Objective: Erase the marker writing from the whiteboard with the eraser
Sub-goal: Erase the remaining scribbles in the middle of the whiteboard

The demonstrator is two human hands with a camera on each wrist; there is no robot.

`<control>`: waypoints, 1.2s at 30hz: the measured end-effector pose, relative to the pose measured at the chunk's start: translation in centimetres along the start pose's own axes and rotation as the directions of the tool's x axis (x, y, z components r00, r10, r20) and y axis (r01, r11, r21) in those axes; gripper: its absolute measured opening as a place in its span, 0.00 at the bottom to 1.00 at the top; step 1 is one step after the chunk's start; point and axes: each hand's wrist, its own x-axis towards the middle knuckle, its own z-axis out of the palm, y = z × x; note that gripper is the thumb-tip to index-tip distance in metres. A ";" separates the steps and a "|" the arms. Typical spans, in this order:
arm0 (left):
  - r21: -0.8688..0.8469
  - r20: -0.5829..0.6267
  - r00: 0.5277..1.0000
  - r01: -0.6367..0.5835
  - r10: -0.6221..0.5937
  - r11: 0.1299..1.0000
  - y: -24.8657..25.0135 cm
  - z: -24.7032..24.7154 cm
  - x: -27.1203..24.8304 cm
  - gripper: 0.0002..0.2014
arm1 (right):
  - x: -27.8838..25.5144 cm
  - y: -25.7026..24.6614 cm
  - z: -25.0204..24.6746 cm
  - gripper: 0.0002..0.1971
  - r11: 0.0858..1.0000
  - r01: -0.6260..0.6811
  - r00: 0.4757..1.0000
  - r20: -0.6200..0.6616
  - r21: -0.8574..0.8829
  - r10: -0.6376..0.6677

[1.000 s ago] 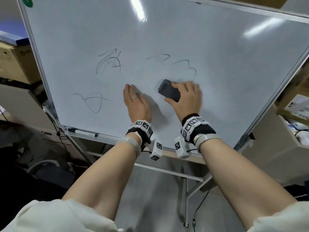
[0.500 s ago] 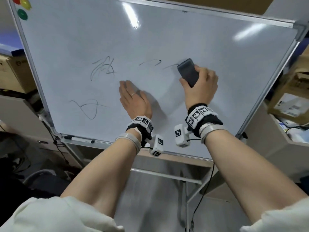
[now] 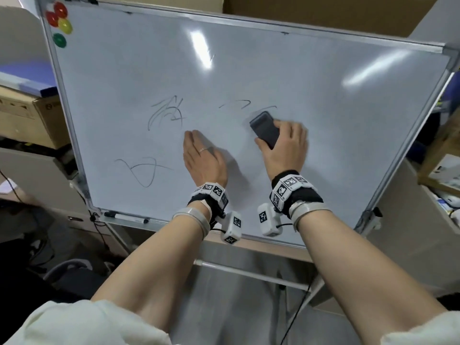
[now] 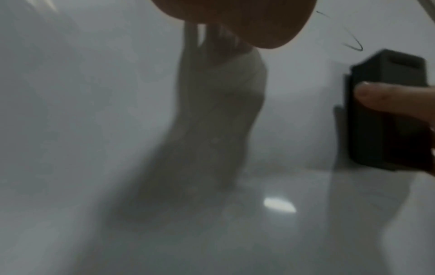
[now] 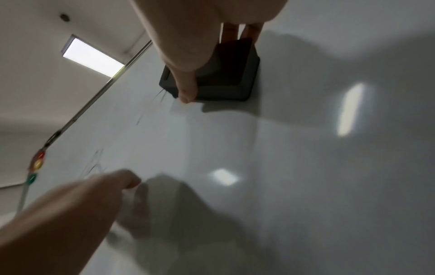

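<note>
1. Where it leans on its stand, the whiteboard [image 3: 323, 100] fills most of the head view, its surface glossy with light streaks.
2. The right hand [image 3: 283, 148] grips the eraser [image 3: 265, 130], thumb on its near left edge and fingers curled over the far right side, pressing it flat against the board.
3. The left hand [image 3: 201, 158] lies flat on the board, fingers straight and together, holding nothing; a ring [image 3: 203, 149] shows on one finger.
4. The eraser, dark grey and oblong, sits right of the board's middle, just right of the left hand and apart from it.
5. A scribble [image 3: 166, 114] stands left of the middle, far of the left hand's fingertips.
6. A looping stroke [image 3: 143, 170] lies lower left, left of the left hand.
7. Two short strokes [image 3: 245, 105] run just far of the eraser, the right one touching its far end.
8. A marker [image 3: 127, 217] lies in the tray along the near left edge.
9. Four magnets [image 3: 59, 24], two red, one yellow, one green, cluster at the far left corner.
</note>
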 end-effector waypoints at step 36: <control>0.042 -0.064 0.998 0.013 -0.010 0.999 -2.5 -1.2 2.9 0.31 | 3.7 -5.9 4.7 0.26 0.965 0.239 0.969 -0.096 0.108 -0.229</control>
